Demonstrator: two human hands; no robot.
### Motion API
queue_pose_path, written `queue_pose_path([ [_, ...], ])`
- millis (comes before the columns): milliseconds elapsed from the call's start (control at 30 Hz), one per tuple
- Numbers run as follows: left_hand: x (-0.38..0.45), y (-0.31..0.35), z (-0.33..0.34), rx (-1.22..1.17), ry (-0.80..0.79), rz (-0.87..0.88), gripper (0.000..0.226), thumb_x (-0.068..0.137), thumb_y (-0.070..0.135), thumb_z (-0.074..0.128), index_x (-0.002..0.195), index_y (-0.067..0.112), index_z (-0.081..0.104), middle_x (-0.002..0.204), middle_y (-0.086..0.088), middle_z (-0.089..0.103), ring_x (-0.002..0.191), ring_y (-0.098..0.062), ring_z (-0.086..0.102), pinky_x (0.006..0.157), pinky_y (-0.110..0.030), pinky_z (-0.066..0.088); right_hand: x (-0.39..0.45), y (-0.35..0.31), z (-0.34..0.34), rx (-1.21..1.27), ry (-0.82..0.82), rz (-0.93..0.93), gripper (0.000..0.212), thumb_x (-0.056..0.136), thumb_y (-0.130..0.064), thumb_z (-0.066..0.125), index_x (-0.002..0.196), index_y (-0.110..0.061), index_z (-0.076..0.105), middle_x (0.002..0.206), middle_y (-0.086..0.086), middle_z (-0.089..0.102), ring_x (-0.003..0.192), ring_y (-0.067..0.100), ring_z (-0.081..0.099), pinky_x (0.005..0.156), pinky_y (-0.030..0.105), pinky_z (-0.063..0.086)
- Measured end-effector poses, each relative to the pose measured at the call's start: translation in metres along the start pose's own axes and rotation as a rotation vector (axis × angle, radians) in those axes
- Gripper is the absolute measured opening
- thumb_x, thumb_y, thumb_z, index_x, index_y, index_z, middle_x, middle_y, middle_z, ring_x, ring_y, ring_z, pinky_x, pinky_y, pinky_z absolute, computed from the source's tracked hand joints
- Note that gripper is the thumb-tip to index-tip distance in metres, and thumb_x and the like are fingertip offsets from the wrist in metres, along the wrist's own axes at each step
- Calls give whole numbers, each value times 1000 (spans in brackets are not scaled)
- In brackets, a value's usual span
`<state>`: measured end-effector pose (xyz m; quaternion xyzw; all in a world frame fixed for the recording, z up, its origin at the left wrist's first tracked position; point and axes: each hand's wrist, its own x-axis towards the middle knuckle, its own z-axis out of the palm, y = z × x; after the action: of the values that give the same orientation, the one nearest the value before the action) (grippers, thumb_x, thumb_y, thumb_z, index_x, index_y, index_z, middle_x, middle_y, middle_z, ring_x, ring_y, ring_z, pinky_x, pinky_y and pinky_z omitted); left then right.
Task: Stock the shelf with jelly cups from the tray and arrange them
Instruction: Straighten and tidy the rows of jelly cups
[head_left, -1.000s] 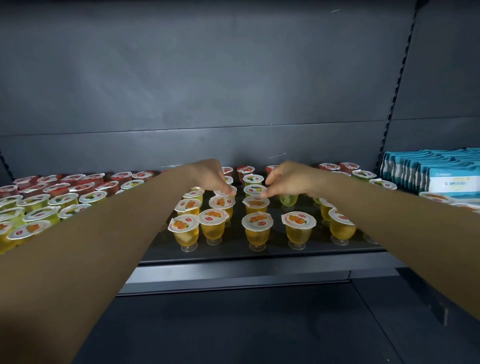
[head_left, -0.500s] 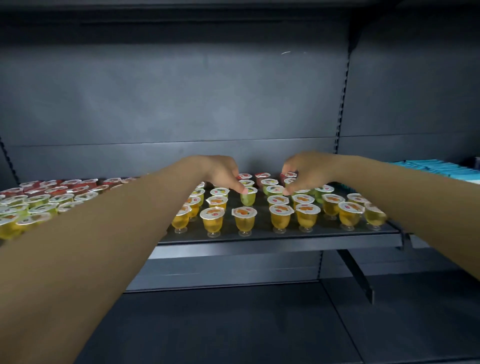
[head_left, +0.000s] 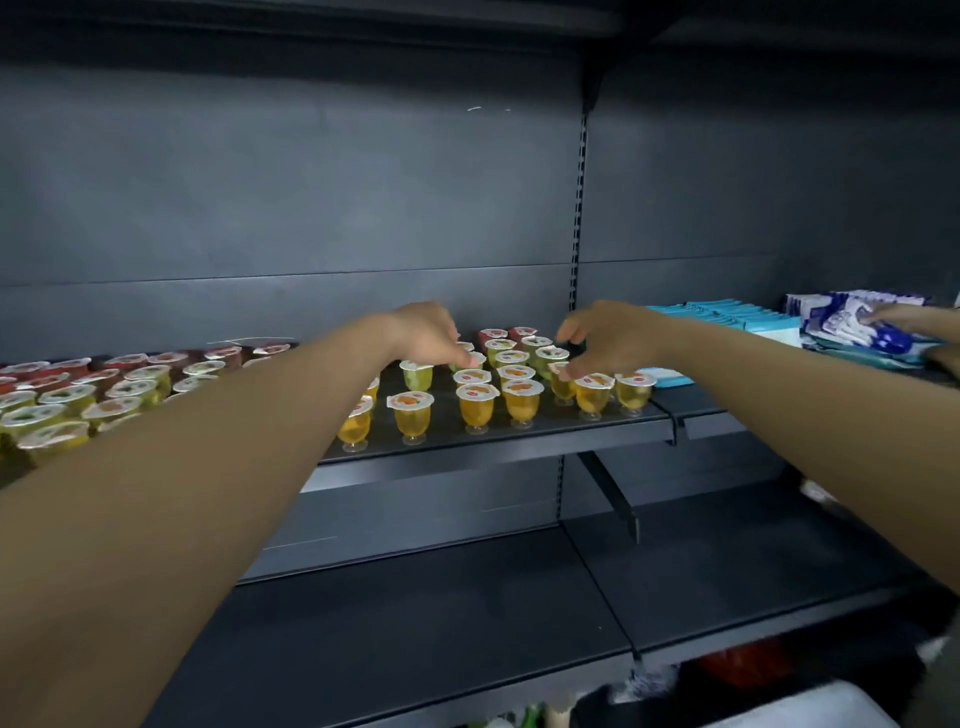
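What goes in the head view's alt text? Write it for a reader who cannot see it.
A person's left hand and right hand reach over rows of small clear plastic jelly cups with foil lids on a dark metal shelf, fingertips touching cups. Red and green cups lie to the left, teal packets to the right.
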<state>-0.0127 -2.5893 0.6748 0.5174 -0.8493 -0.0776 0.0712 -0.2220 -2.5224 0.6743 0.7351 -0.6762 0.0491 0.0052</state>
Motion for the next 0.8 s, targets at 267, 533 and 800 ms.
queue_pose_path([
  [267,48,-11,25,-90,-13,-65,40,89,47,56,100,9,64,104,-5,61,90,-17,53,80,-29,41,34,36,24,276,-4,-9,47,87,-29,67,131,-20,52,133,-4,54,117,16,51,94,27,40],
  [533,128,-16,56,-112,-67,-199,41,85,46,62,100,9,65,102,-2,64,90,-17,58,77,-30,46,126,73,47,386,-150,-161,55,84,-21,71,134,-24,49,139,-7,49,129,14,45,102,32,39],
  [800,152,-10,61,-62,-109,-272,43,80,45,68,108,11,70,113,0,67,98,-15,61,82,-27,49,181,78,66,328,-292,-409,64,84,-16,70,141,-18,42,144,-4,44,132,15,42,99,26,41],
])
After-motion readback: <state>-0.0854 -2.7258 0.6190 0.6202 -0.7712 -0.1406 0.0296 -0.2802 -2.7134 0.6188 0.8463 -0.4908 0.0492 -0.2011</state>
